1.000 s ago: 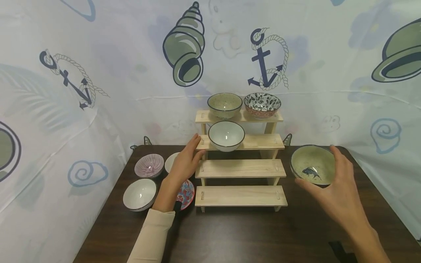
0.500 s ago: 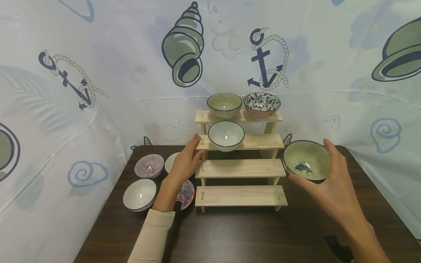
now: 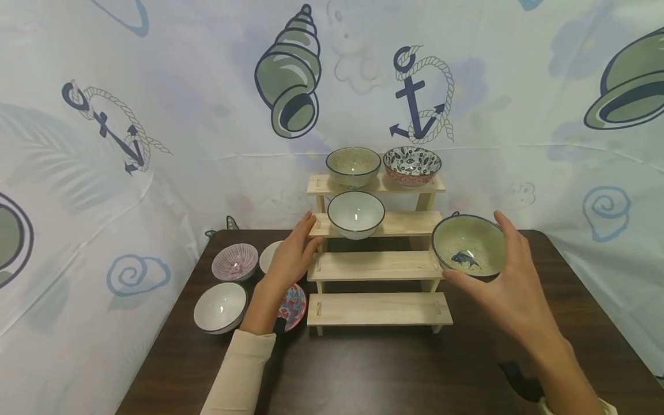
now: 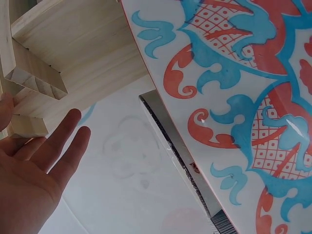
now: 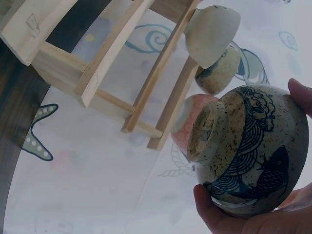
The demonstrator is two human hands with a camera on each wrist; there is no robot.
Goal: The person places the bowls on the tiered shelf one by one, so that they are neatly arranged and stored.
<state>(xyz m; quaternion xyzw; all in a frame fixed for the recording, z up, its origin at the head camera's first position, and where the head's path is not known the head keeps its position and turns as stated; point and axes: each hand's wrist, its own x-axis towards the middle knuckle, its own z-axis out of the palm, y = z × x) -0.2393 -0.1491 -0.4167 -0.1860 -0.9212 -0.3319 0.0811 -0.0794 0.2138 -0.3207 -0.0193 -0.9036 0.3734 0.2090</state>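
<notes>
So the green bowl (image 3: 467, 237) is up in the air by the stand's (image 3: 378, 266) right edge, pinched between right hand (image 3: 510, 288) thumb and fingers. Left hand (image 3: 293, 256) is loose, fingers mostly straight, up against the stand's left edge. My worry: that glaze looks slick, so a thumb-and-fingertips hold could slip. Swing it in too low and the foot could clip a shelf end, jolting the white bowl (image 3: 356, 210). The left forearm could also nudge the red-and-blue dish (image 3: 295, 308) near the stand's front left corner. Shelves look like plain pale wood, flat slats. The held bowl's round, speckled outside, blue fish and wave lines, rough-looking foot ring.
</notes>
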